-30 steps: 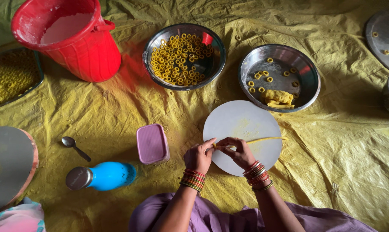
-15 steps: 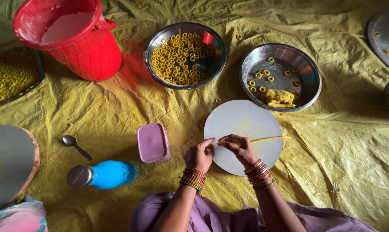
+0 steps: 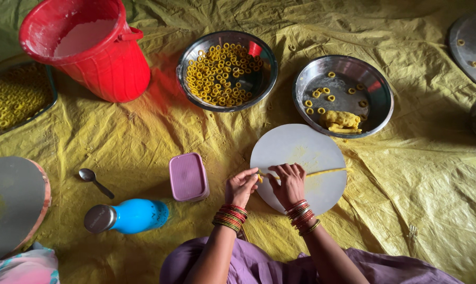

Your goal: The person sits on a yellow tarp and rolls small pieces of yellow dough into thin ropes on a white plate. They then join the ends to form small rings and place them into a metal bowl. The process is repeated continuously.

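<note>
A thin yellow dough strip lies across a round grey board on the yellow sheet. My right hand rests on the strip's left part, fingers curled over it. My left hand pinches the strip's left end at the board's edge. Both wrists carry red and gold bangles. Beyond the board, a steel bowl holds a lump of yellow dough and a few dough rings. A second steel bowl is filled with several yellow rings.
A red bucket with white flour stands at the back left. A pink lidded box, a spoon and a blue bottle lie left of my hands. Trays sit at both edges; another round board is at the left.
My hands have shifted slightly along the dough strip, the left hand closing on its end. Nothing else has moved.
</note>
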